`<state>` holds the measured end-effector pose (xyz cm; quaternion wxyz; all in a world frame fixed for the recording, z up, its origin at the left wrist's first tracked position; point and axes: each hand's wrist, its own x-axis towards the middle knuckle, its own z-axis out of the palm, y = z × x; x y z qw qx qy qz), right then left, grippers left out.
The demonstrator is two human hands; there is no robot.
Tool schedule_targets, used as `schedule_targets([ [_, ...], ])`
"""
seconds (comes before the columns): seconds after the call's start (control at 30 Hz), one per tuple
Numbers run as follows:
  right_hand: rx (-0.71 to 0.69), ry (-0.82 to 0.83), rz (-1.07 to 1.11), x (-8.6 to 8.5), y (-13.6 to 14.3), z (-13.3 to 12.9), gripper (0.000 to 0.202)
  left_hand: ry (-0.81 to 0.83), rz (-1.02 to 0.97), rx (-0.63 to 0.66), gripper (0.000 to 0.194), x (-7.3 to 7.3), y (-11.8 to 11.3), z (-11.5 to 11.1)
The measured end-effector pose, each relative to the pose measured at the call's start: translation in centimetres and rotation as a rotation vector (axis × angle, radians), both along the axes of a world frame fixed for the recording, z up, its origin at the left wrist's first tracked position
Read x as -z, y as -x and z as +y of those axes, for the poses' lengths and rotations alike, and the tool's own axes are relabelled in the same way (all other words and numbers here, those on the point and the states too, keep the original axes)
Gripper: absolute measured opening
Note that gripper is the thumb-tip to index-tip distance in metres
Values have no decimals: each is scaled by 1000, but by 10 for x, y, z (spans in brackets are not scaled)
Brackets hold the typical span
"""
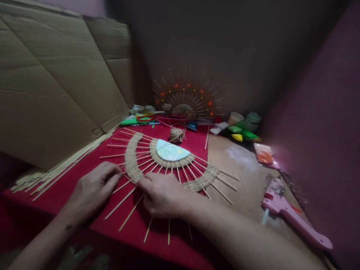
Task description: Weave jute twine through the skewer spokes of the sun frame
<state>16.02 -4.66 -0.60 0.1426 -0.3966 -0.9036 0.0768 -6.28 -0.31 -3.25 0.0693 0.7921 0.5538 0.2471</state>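
Observation:
A half-round piece of thin sticks with woven twine bands point(131, 155) lies on the red cloth, its sticks fanning toward me. At its centre is a pale blue half disc point(172, 150). My left hand point(94, 185) pinches a stick just left of the outer band. My right hand point(164, 195) has its fingers closed on the lower left part of the outer band and covers some of it. Behind the half disc sits a ball of twine point(176, 135), with a strand running from it over the piece.
Cardboard point(62, 82) stands at the left, with loose sticks point(56, 176) along its foot. A pink glue gun point(298, 221) lies at the right. At the back are a flowered stick fan point(184, 93), red-handled scissors point(145, 118) and coloured bags point(247, 134).

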Motion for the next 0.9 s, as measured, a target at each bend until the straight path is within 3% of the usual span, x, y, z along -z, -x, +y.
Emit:
schedule_targets([
  [0.27,-8,17,37,3,1,1,34,22,-35,-21,19,-2,0,0],
  [0.43,68,175,108,-21,-7,12,37,34,-76,-50,18,-9,-4,-4],
  [0.53,309,69,103,-45,-24,33,39,28,-68,-31,19,-7,-2,-1],
  [0.6,463,16,-116,-55,-37,53,41,5,-64,-18,22,-3,0,2],
  [0.77,472,65,-258,-54,-56,98,24,-56,-72,7,24,4,5,7],
  [0.9,542,74,-301,-51,-66,117,28,-74,-82,32,24,8,5,6],
])
